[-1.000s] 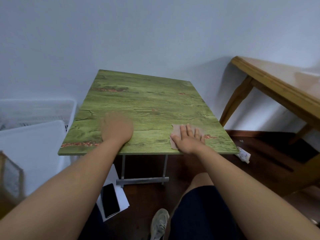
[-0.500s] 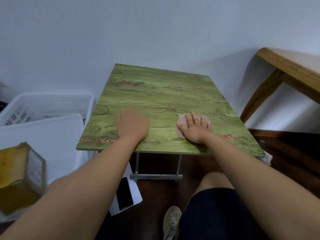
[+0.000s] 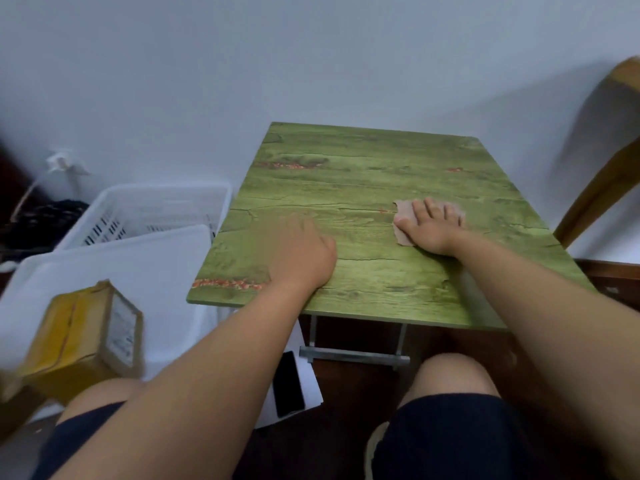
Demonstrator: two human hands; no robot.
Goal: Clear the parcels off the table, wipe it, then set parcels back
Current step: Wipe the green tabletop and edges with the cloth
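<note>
from my feed i see a plain pale wall [image 3: 311, 57] filling the upper half of the view, lit softly and evenly, with a dim shadow on its right side. a white plug [image 3: 64, 164] sits in the wall low on the left, a cord trailing down from it. the floor [image 3: 349, 393] is dark brown wood. at the right edge stands a wooden table [image 3: 609, 174] with a slanted leg, blurred. on the left a white slatted basket [image 3: 152, 209] stands on the floor near the wall, a white bin [image 3: 114, 265] just in front of it. a dark heap [image 3: 38, 220] lies in the left corner; i cannot tell what it is.
</note>
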